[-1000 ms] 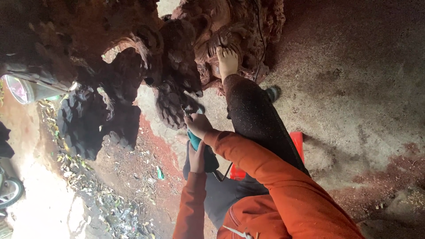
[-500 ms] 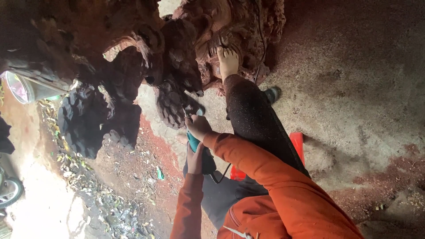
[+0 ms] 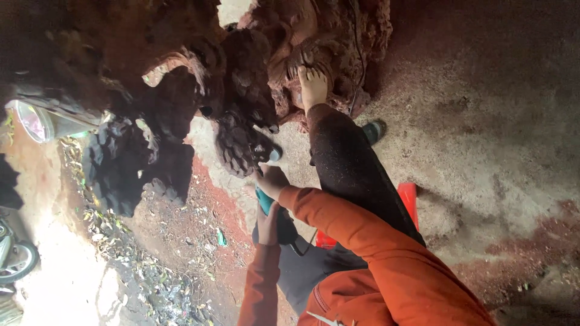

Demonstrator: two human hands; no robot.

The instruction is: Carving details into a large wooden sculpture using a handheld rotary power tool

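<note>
Both hands, right (image 3: 273,180) ahead of left (image 3: 267,218), fingers clenched, arms outstretched.

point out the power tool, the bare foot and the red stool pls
power tool (image 3: 264,200): head view, on the teal body between the two hands.
bare foot (image 3: 312,88): head view, on the top of the foot resting on the carved wood.
red stool (image 3: 408,194): head view, on the red edge showing beside the leg.
</note>
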